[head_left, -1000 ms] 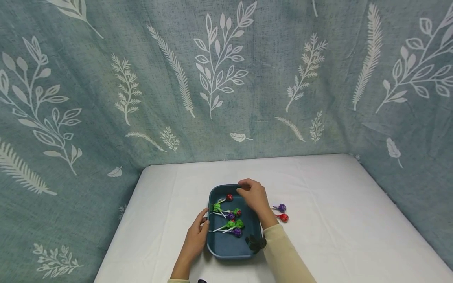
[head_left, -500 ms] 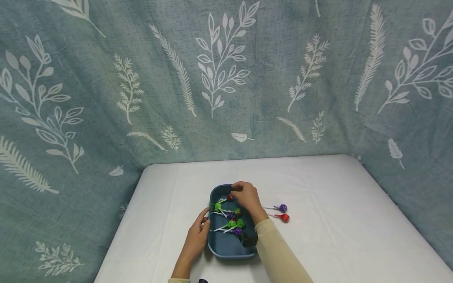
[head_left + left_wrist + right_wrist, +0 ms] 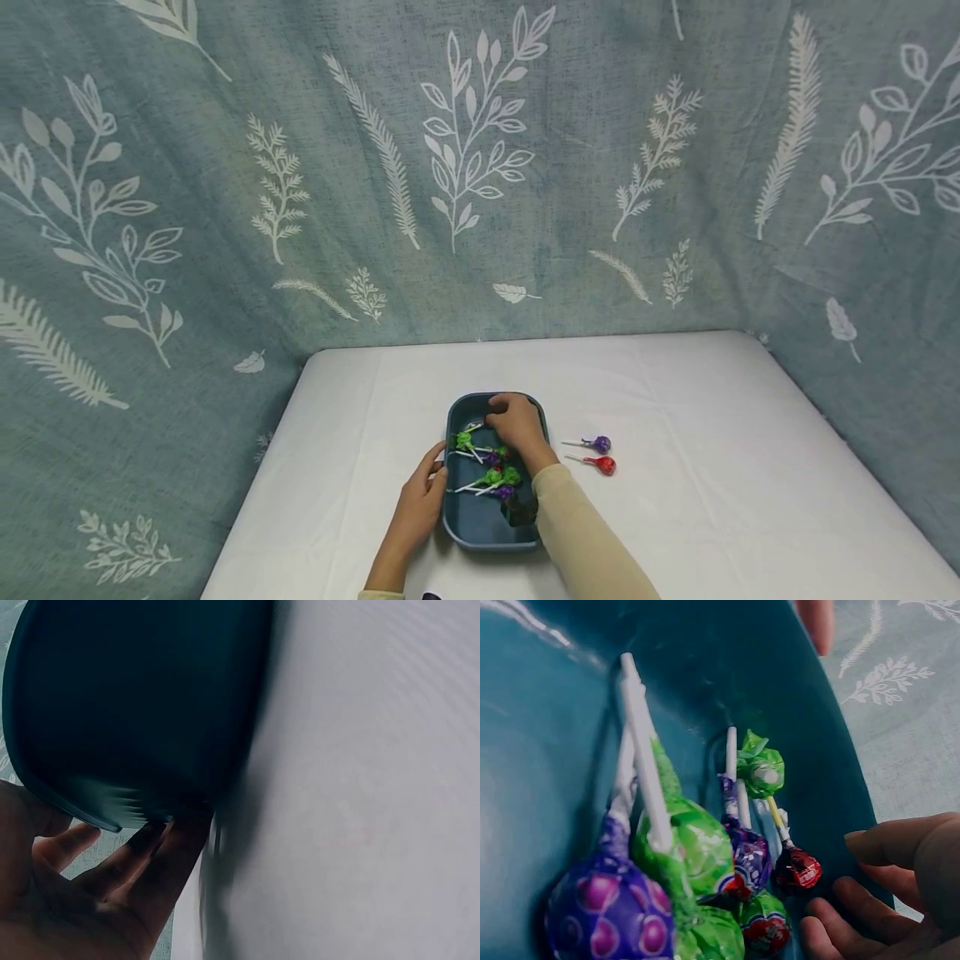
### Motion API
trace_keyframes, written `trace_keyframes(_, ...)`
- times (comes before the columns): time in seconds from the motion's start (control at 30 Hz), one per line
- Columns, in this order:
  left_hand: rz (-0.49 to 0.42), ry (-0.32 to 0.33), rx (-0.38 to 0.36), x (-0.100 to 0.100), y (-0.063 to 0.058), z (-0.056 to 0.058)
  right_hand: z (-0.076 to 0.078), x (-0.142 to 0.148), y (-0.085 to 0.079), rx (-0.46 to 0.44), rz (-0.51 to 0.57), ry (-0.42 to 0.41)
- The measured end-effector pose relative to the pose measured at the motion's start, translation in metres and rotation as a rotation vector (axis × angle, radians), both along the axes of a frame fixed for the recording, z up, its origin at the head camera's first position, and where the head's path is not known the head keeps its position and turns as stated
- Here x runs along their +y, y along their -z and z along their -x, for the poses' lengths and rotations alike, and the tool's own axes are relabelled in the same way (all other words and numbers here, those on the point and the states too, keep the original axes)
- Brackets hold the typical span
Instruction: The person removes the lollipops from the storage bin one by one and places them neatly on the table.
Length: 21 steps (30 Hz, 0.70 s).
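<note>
My left hand (image 3: 420, 496) is at the left wall of a dark blue tray (image 3: 487, 537). In the left wrist view its fairly straight fingers (image 3: 112, 874) touch the tray's outer side beneath the rim. My right hand (image 3: 517, 423) reaches into the tray's far end. The right wrist view shows its fingers bent and apart, with nothing between them, beside a red-wrapped lollipop (image 3: 799, 868). Near that one lie several green-wrapped lollipops (image 3: 694, 844) and purple ones, including a spotted purple lollipop (image 3: 611, 911). In the head view the hand hides the red lollipop's head.
To the right of the tray, a purple lollipop (image 3: 602, 444) and another red lollipop (image 3: 606, 465) lie on the white tablecloth (image 3: 697, 467). A leaf-patterned green curtain (image 3: 555, 183) hangs behind the table. A dark wrist camera (image 3: 519, 510) sits under my right wrist, over the tray.
My right hand has moved left and down into the tray from its far right rim, covering the red lollipop's head. The sticks of the two lollipops outside now show. My left hand stays put.
</note>
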<state>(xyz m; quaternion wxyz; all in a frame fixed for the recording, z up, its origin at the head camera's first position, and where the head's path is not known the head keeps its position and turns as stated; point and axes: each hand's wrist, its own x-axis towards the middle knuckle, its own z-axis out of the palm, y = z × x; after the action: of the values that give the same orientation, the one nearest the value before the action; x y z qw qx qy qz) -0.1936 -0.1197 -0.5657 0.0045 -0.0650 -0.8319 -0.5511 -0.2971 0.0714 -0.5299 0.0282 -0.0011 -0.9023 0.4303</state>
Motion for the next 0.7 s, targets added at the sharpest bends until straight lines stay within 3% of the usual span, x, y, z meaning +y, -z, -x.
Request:
trace_keyframes(0.27, 0.005, -0.006, 0.006, 0.000, 0.000, -0.001, 0.000, -0.002, 0.008, -0.037, -0.035, -0.041)
trace_keyframes(0.7, -0.002, 0.001, 0.012, -0.001, 0.001, 0.000, 0.000, -0.004, 0.013, -0.043, -0.058, -0.026)
